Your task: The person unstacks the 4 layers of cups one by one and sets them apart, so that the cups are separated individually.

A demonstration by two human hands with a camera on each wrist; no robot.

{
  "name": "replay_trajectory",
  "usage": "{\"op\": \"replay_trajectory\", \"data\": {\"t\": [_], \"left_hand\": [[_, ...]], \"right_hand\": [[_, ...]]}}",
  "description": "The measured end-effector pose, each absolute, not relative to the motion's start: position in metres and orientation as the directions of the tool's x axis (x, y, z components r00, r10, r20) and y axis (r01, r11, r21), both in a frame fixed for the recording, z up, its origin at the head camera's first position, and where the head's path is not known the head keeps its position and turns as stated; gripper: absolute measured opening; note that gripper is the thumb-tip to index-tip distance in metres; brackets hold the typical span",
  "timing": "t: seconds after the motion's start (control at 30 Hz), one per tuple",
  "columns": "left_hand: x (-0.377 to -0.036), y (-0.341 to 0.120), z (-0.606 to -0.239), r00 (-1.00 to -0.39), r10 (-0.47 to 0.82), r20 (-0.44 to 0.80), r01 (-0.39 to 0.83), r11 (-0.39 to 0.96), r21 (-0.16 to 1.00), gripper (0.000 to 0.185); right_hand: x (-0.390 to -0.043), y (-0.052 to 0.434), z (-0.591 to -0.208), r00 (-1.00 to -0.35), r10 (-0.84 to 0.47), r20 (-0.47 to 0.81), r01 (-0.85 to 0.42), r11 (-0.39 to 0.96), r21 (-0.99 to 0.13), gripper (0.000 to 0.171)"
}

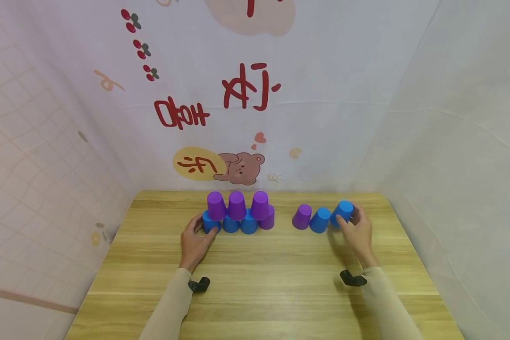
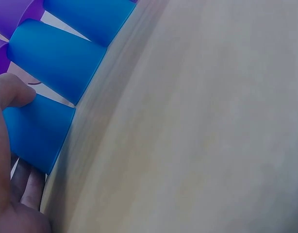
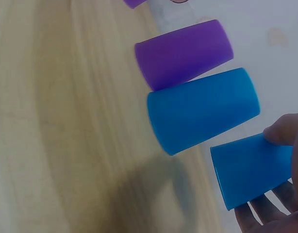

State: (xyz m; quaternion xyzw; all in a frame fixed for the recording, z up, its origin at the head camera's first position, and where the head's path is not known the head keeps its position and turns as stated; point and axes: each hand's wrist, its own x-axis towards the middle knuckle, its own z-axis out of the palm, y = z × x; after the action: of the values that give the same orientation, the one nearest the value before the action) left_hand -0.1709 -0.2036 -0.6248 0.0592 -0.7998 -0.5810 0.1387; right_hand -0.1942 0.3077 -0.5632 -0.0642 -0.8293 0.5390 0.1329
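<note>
With our fingers, we pinch the leftmost tapered blue plastic cup [image 1: 210, 225] in our left hand [image 1: 194, 243] and the rightmost tapered blue plastic cup [image 1: 342, 211] in our right hand [image 1: 359, 234].

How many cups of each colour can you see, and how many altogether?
Blue cups: 5
Purple cups: 5
Total: 10
</note>
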Motion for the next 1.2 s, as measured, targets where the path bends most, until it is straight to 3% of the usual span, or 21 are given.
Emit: {"op": "replay_trajectory", "data": {"t": [1.2], "left_hand": [[-0.17,-0.204,-0.622,-0.955,-0.25,0.159,0.074,0.318,0.945,0.067]], "right_hand": [[-0.187,0.308,-0.587,-0.97,0.223,0.097,0.008,0.426,-0.905,0.064]]}}
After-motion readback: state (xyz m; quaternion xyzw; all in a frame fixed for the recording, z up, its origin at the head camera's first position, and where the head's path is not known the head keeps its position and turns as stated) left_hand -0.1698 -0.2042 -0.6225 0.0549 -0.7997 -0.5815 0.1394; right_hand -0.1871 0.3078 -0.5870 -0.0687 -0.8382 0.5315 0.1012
